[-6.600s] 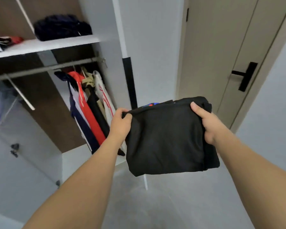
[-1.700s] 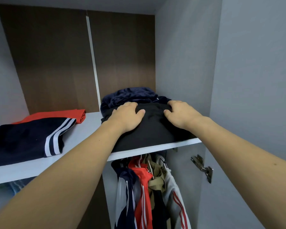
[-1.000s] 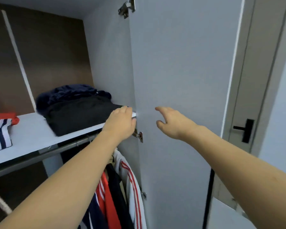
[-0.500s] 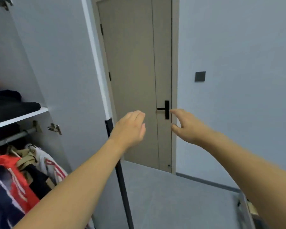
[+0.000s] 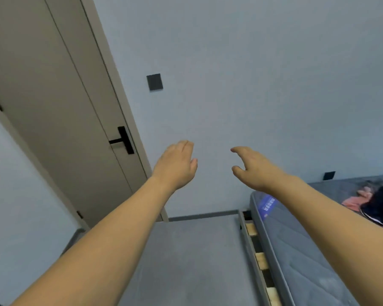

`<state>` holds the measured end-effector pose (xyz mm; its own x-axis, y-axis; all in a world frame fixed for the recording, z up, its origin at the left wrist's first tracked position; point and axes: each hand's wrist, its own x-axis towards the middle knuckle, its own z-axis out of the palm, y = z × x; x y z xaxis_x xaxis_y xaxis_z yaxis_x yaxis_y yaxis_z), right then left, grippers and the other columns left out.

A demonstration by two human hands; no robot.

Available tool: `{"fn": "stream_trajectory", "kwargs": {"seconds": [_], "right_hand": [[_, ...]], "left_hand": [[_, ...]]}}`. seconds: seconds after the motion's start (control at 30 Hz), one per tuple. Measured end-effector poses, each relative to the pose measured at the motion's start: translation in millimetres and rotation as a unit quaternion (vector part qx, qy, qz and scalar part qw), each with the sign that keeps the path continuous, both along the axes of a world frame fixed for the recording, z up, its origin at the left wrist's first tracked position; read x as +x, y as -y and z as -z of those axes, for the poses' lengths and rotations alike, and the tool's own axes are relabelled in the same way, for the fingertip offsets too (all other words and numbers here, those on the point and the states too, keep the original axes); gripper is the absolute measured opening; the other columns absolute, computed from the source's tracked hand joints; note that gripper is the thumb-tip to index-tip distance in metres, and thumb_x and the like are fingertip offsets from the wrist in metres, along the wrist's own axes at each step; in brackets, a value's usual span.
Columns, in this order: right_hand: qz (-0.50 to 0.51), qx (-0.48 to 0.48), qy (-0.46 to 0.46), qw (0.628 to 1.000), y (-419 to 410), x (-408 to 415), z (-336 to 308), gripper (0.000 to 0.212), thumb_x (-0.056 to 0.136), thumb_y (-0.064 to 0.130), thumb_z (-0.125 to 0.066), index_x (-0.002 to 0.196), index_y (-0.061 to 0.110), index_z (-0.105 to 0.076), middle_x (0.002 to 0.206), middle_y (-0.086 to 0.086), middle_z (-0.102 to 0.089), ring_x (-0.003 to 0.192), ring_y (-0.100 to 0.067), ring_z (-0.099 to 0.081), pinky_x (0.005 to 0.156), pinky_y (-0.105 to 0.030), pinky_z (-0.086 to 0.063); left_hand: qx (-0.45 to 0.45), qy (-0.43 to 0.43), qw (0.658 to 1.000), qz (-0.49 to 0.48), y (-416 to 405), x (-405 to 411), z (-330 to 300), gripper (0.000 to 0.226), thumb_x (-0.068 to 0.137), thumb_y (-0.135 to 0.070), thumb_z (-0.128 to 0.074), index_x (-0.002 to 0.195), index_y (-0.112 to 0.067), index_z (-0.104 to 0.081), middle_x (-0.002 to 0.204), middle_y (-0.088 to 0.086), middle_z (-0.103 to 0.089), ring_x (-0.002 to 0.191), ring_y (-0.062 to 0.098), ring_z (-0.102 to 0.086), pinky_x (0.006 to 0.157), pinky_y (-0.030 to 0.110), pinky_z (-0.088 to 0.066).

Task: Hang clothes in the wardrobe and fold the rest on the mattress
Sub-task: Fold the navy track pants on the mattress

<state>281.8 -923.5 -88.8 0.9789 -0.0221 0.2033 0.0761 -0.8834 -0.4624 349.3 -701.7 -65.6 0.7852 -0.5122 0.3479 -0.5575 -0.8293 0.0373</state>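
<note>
A bedroom in a home is shown. A grey quilted mattress is laid on a slatted bed frame at the right, with loose clothes heaped on it. A beige interior door with a black lever handle is set in plain pale walls, and a dark wall switch is mounted beside it.

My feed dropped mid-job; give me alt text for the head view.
Both hands, left and right, reach forward empty and open before a grey wall. A mattress with a clothes pile lies at right; a closed door stands at left.
</note>
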Motion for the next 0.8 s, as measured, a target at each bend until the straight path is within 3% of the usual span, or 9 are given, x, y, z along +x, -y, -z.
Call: {"fn": "stream_trajectory", "kwargs": {"seconds": [0.4, 0.57, 0.67, 0.73, 0.8], "right_hand": [[0.177, 0.044, -0.072, 0.981, 290.3, 7.8, 82.5, 0.058, 0.099, 0.020, -0.045, 0.153, 0.012, -0.027, 0.160, -0.007, -0.028, 0.144, -0.022, -0.029, 0.114, -0.031, -0.024], [0.245, 0.078, -0.086, 0.963, 387.4, 12.7, 132.9, 0.055, 0.099, 0.020, -0.045, 0.152, 0.013, -0.031, 0.156, -0.007, -0.034, 0.144, -0.025, -0.029, 0.112, -0.028, -0.014], [0.294, 0.101, -0.099, 0.945, 450.5, 16.5, 177.9, 0.055, 0.095, 0.017, -0.046, 0.149, 0.009, -0.035, 0.148, -0.014, -0.044, 0.140, -0.029, -0.035, 0.113, -0.038, -0.029], [0.337, 0.106, -0.097, 0.931, 495.8, 20.3, 217.8, 0.050, 0.092, 0.014, -0.048, 0.142, 0.007, -0.044, 0.143, -0.018, -0.048, 0.132, -0.032, -0.045, 0.101, -0.040, -0.043], [0.375, 0.101, -0.102, 0.916, 537.5, 25.6, 267.3, 0.042, 0.089, 0.010, -0.050, 0.131, 0.005, -0.051, 0.134, -0.018, -0.054, 0.120, -0.035, -0.052, 0.093, -0.041, -0.046]], "left_hand": [[0.054, -0.064, 0.985, 0.150, 315.5, 94.0, 78.9, 0.050, 0.103, -0.028, -0.041, 0.147, -0.004, -0.038, 0.152, 0.012, -0.040, 0.137, 0.029, -0.038, 0.115, 0.036, -0.025], [0.076, -0.090, 0.973, 0.196, 427.8, 129.0, 121.9, 0.052, 0.102, -0.027, -0.043, 0.148, -0.004, -0.037, 0.154, 0.013, -0.038, 0.140, 0.030, -0.036, 0.117, 0.037, -0.024], [0.081, -0.122, 0.964, 0.223, 501.5, 153.0, 168.7, 0.053, 0.103, -0.029, -0.043, 0.150, -0.006, -0.035, 0.155, 0.012, -0.036, 0.141, 0.029, -0.034, 0.116, 0.037, -0.025], [0.077, -0.150, 0.956, 0.240, 554.0, 166.7, 212.9, 0.053, 0.103, -0.028, -0.043, 0.150, -0.006, -0.036, 0.155, 0.012, -0.037, 0.141, 0.030, -0.034, 0.115, 0.036, -0.026], [0.079, -0.187, 0.946, 0.251, 603.8, 178.7, 270.9, 0.051, 0.102, -0.026, -0.045, 0.148, -0.004, -0.037, 0.153, 0.014, -0.038, 0.139, 0.031, -0.036, 0.114, 0.036, -0.027]]}}
